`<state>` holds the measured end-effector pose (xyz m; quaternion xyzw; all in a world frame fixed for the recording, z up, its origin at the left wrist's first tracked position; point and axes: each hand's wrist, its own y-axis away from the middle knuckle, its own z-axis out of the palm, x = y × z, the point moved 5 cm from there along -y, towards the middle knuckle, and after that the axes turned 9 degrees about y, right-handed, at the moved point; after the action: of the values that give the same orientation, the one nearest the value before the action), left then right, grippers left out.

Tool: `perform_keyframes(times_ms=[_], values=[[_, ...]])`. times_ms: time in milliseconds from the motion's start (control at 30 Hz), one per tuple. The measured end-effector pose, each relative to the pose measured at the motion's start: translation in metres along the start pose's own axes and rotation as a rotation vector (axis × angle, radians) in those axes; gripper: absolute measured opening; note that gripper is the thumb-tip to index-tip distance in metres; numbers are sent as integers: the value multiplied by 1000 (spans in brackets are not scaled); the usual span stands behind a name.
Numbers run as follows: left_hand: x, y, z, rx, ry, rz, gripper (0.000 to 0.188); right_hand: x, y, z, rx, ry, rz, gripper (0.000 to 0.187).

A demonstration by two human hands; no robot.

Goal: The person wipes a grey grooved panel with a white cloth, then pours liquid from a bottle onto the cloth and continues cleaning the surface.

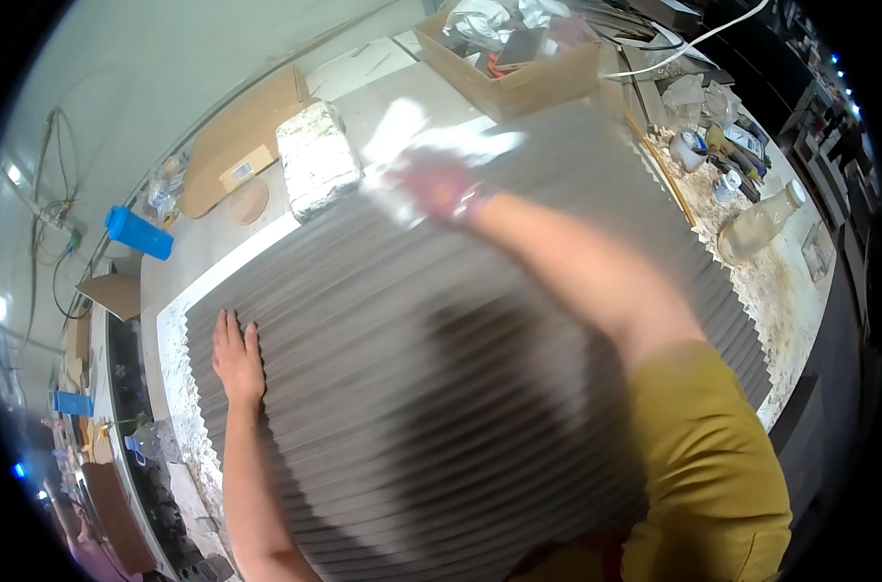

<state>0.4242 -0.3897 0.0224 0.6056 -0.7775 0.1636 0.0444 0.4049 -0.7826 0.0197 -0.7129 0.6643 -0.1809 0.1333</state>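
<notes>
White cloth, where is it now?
In the head view, the blurry white cloth is near the top middle, at the right hand and just right of the white block.

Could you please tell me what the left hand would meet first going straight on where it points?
Past the grey ribbed panel under it, the left hand would probably first meet the white strip along the panel's far edge, though depth is unclear.

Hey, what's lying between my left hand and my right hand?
In the head view, just a bare stretch of the ridged grey panel lies between your left hand and your blurred right hand.
</notes>
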Motion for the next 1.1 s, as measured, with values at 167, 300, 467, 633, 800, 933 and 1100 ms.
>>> perform_keyframes(times_ms=[167,300,467,633,800,933,1100], values=[[9,-1,1,-6,-19,-7,53,192,31,-14,-331,336,420,37],[10,-1,-4,-33,-36,-37,54,126,-7,-38,-61,-155,303,20],[-7,-1,0,-16,-12,5,54,-29,-5,-21,-70,-58,-121,34],[-10,-5,5,-28,15,20,55,107,26,4,-231,17,152,39],[-30,3,3,0,-23,13,54,223,65,-73,-103,150,491,30],[-2,-8,8,-11,2,45,53,306,110,-82,-38,147,669,22],[-13,-10,7,-3,-15,68,53,145,40,-64,28,87,101,21]])
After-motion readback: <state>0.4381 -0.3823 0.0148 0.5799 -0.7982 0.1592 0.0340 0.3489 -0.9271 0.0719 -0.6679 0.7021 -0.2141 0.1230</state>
